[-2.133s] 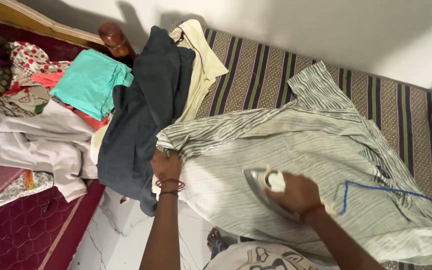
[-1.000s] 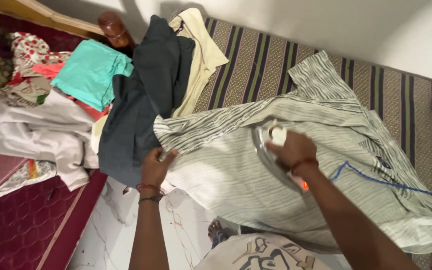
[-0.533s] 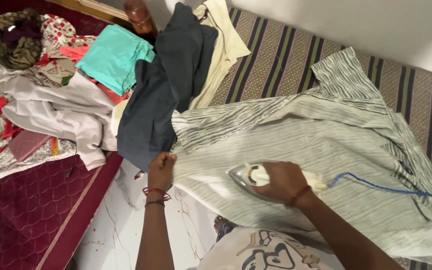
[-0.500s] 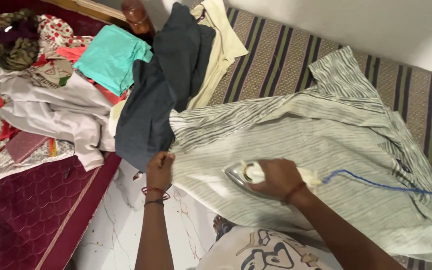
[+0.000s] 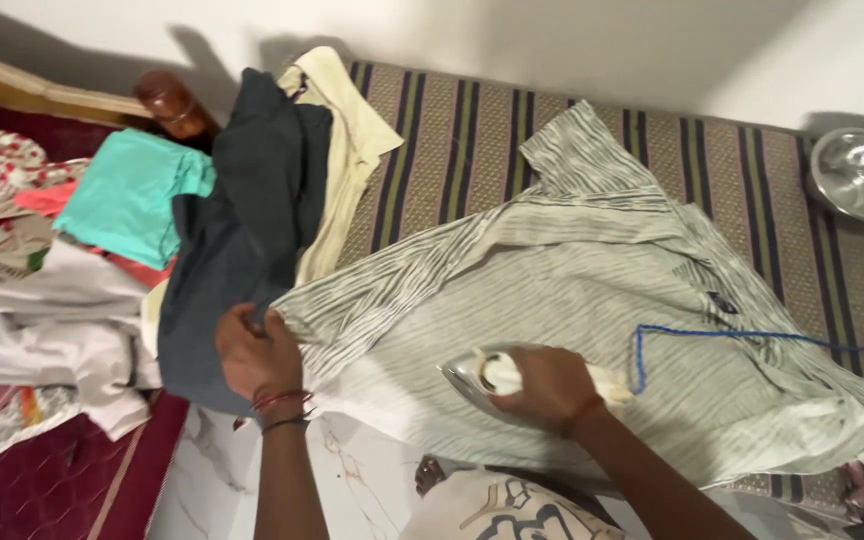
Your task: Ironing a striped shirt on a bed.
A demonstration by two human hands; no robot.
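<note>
Right hand (image 5: 550, 385) has its grip clamped around the iron (image 5: 487, 378) handle, soleplate flat on the striped shirt (image 5: 572, 290). Left hand (image 5: 252, 350) pinches the shirt's edge just beside the dark garment (image 5: 237, 240), pulling the fabric taut ahead of the iron so it lies flat.

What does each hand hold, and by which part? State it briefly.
Right hand: the iron, by its top handle. Left hand: the striped shirt, pinched at its left edge.
</note>
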